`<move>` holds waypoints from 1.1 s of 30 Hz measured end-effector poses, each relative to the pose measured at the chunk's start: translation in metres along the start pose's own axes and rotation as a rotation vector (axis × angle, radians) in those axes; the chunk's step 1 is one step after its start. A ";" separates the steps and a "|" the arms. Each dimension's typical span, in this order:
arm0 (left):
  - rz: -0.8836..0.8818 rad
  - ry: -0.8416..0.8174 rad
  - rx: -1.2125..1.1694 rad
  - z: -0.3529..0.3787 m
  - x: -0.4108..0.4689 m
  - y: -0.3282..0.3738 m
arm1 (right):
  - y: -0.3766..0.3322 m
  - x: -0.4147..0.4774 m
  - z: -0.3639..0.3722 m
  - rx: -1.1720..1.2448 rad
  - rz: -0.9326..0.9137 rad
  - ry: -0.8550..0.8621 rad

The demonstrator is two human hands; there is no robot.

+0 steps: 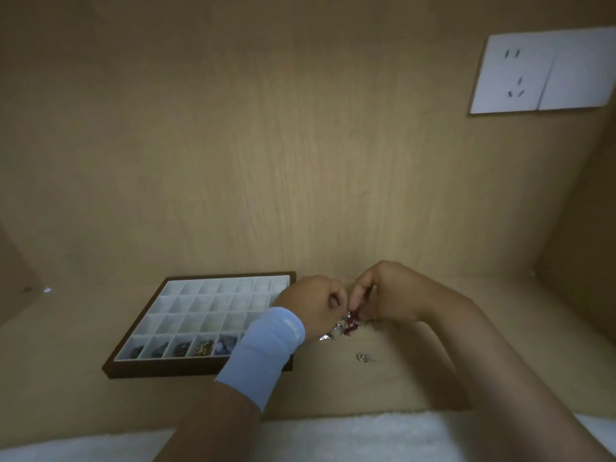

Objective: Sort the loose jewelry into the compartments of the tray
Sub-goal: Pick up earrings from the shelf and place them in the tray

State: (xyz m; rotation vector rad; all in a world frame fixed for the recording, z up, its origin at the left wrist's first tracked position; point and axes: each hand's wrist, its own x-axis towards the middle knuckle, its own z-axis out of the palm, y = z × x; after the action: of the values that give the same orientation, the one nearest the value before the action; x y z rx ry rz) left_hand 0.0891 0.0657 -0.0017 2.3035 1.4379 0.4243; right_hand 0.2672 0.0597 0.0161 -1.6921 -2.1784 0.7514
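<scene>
So, the small heap of loose red and silver jewelry [346, 326] lies on the pale wood-grain tabletop [400, 378], just right of the tray and directly under both hands. The left hand [311, 303], light blue sleeve cuff [266, 351] at its wrist, has its fingers curled together over the heap; the right hand [383, 291] has fingertips pressed together in a pinch on something red at the top of the heap. Looks like both are working one piece free, though which piece is too small to tell. A separate little silver piece [365, 358] sits apart, nearer the camera, untouched.

The dark-framed tray with white grid compartments [133, 366] is left of the heap. Its nearest row already holds dark, gold and bluish items in about five cells; the sleeve hides the right end. The rows behind look empty, as far as the blur allows.

Judgement: partly done, early-to-middle. The heap and the stray silver piece remain to be sorted.

Further out: wooden back wall, white wall socket plate [543, 70] upper right.
</scene>
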 end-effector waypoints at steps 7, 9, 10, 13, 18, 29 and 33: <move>0.060 0.009 0.060 0.014 -0.006 -0.015 | 0.003 0.012 0.013 -0.098 -0.033 -0.103; 0.073 0.013 0.035 0.016 -0.006 -0.019 | 0.005 0.012 0.014 -0.074 -0.027 -0.092; 0.079 0.022 0.027 0.018 -0.007 -0.021 | 0.006 0.012 0.014 -0.052 -0.030 -0.088; 0.068 0.058 -0.038 0.020 -0.008 -0.024 | 0.009 0.010 0.012 0.112 -0.025 -0.076; -0.046 0.206 -0.406 0.015 -0.005 -0.024 | 0.003 0.006 0.009 0.434 -0.048 0.028; -0.135 0.335 -0.744 -0.028 -0.028 -0.032 | -0.039 0.011 0.032 0.611 -0.186 0.284; -0.147 0.316 -0.639 -0.042 -0.046 -0.047 | -0.059 0.006 0.043 0.490 -0.213 0.322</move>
State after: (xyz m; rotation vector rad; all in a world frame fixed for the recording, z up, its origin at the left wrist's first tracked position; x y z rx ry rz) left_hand 0.0134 0.0499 0.0106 1.6585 1.3368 1.0645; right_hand 0.1959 0.0452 0.0130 -1.2165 -1.7387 0.8063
